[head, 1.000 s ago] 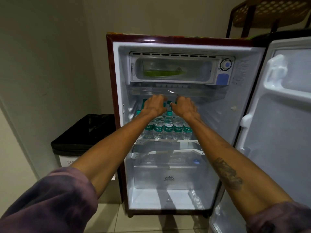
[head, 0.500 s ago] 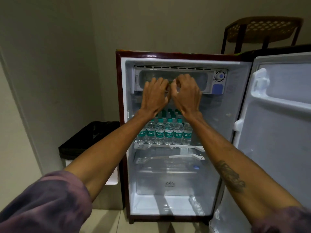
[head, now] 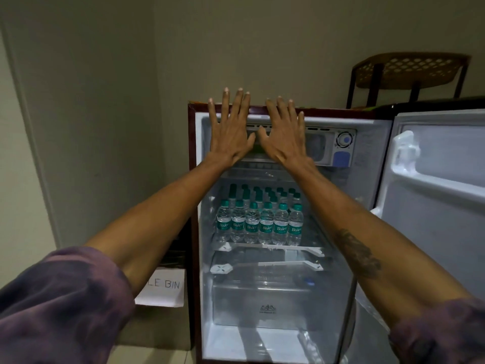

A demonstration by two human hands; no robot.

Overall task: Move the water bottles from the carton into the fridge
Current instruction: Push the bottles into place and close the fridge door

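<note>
on fridge [head: 367, 179] shelf, ribbed clear plastic water bottles [head: 258, 227], green caps

A home or lodging room: small fridge [head: 338, 219], labelled bin [head: 162, 290], woven chair [head: 409, 72].

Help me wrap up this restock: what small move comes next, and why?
Probably reach the right hand to the door and swing it shut: bottles stand in rows on the shelf, and the left hand is also empty and open.
</note>
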